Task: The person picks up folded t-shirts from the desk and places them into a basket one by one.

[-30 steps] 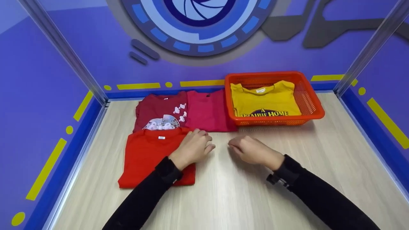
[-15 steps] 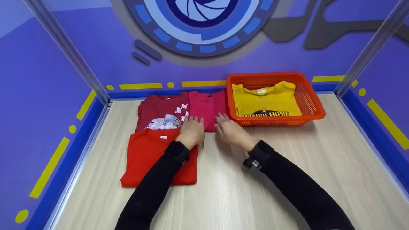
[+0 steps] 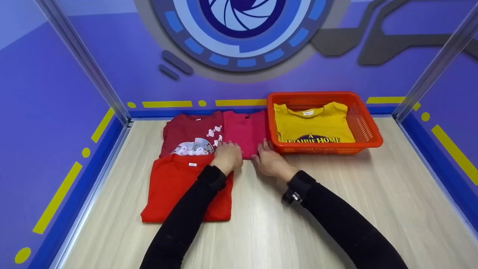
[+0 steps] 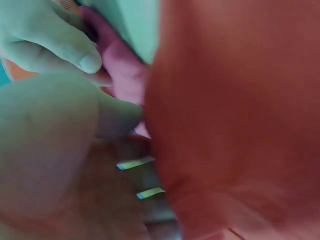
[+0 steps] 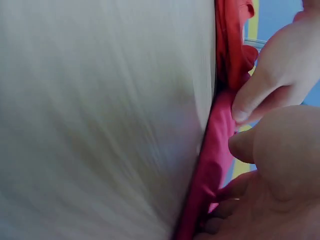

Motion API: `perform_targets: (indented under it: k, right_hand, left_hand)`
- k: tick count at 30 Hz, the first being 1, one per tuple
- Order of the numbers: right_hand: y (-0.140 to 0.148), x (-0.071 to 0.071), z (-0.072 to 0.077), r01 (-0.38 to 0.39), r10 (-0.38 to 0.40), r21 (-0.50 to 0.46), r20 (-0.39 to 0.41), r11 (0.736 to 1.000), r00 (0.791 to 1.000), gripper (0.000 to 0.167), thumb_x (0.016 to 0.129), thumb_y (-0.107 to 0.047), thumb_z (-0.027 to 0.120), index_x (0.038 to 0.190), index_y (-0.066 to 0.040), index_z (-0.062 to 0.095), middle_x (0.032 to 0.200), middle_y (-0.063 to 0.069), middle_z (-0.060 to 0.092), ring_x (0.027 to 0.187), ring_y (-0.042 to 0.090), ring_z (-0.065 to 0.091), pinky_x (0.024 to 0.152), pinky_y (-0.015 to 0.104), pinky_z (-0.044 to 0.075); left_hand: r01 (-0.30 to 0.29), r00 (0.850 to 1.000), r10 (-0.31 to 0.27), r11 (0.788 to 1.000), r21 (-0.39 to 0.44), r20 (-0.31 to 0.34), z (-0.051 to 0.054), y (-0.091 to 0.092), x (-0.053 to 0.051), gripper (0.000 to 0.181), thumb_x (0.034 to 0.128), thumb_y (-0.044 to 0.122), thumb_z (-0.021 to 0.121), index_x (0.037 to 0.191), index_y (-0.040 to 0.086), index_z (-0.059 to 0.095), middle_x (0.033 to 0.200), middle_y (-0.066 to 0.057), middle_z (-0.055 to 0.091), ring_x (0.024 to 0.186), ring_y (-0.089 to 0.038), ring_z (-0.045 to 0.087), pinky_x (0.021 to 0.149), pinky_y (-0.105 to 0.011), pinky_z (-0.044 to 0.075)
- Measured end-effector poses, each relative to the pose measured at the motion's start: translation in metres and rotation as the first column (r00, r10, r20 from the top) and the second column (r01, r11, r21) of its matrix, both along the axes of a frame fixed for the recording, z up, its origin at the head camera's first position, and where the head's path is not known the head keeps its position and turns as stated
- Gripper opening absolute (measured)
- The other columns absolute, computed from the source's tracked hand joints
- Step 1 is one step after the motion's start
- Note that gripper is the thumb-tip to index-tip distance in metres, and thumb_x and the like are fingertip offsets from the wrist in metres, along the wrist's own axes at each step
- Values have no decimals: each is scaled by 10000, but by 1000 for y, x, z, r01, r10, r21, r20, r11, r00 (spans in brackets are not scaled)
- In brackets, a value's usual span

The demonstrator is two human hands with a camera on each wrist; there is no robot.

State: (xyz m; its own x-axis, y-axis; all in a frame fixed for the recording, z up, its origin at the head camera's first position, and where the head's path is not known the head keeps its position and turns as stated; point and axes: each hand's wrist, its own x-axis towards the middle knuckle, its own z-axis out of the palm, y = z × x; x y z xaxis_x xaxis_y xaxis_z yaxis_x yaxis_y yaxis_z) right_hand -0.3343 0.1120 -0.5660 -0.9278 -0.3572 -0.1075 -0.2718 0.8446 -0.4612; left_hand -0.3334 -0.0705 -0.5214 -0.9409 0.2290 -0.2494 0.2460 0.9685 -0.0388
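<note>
A folded pink shirt (image 3: 245, 130) lies against the back wall, between a dark red shirt (image 3: 193, 130) with a white print and the orange basket (image 3: 325, 149). My left hand (image 3: 228, 155) touches its near left part, fingers forward and slightly bent. My right hand (image 3: 270, 160) rests at its near right part, by the basket; its thumb (image 5: 242, 146) stands off the cloth in the right wrist view. Neither hand visibly pinches the shirt, though the fingertips are partly hidden. A folded red shirt (image 3: 179, 186) lies under the left forearm.
The basket holds a folded yellow shirt (image 3: 313, 121) with printed lettering. Blue-purple panels (image 3: 112, 48) bound the wooden table (image 3: 269, 231) at the back and both sides. Metal posts (image 3: 422, 71) stand in the corners.
Both hands have moved forward and inward from the bare table onto the pink shirt's near part. Over the last half second they have shifted only slightly. The shirts and basket lie as before.
</note>
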Motion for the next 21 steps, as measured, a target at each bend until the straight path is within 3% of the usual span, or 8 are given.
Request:
perform_targets:
  k: [5,10,18,21]
  right_hand:
    - [-2,7,8,-19,21,36,-46,999,999,610,1177,-281,465,1638,114,408,1736,363,324,1661,484,324,1354,541,322]
    - [2,9,8,-84,87,40,-80,996,993,575,1152,-227,487,1617,109,451,1711,343,391,1634,466,392,1339,566,340]
    - [20,31,15,-158,157,-5,-63,987,986,583,1113,-225,544,1611,74,490,1706,315,420,1619,457,421,1333,574,352]
    - [28,39,16,-181,181,-1,-68,983,981,536,1106,-191,543,1581,57,545,1679,323,462,1586,466,470,1306,591,392]
  left_hand:
    - [59,996,-61,998,35,61,-1,5,-1,633,1167,408,404,1636,-7,494,1686,-200,530,1596,-405,480,1371,-570,287]
    - [121,989,-125,991,53,79,2,17,5,617,1123,390,433,1567,-11,583,1635,-200,585,1544,-381,539,1335,-534,354]
    - [196,976,-197,980,12,91,6,22,27,618,1068,457,542,1480,15,675,1569,-179,644,1483,-342,588,1318,-505,383]
    - [236,970,-232,969,-68,71,4,29,41,617,1074,462,537,1496,32,668,1571,-168,641,1468,-335,606,1309,-505,398]
